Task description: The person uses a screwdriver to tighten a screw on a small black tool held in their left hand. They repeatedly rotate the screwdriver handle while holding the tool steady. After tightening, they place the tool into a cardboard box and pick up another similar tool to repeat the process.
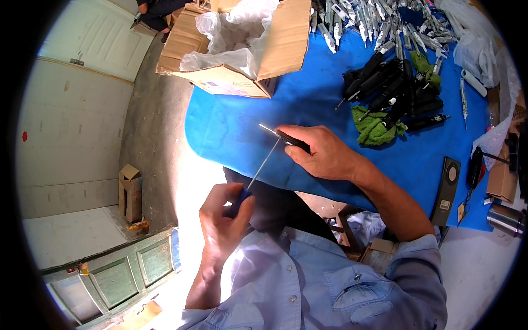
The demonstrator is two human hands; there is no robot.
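Observation:
My left hand (221,224) is closed around the blue handle of a screwdriver (263,166). Its thin metal shaft slants up and to the right, and the tip meets the side of a slim black pen-like tool (294,142). That tool sits between the thumb and fingers of my right hand (327,154), its narrow metal end pointing up and left over the blue-covered table (231,135). Part of its body is hidden inside the right hand. Both hands are over the near edge of the table.
An open cardboard box (220,82) with plastic lining stands at the back left. Black pen-like tools (393,82) lie heaped beside a green cloth (374,125), with several grey ones (366,25) behind. A dark flat device (446,187) and a metal cup (505,220) are at right.

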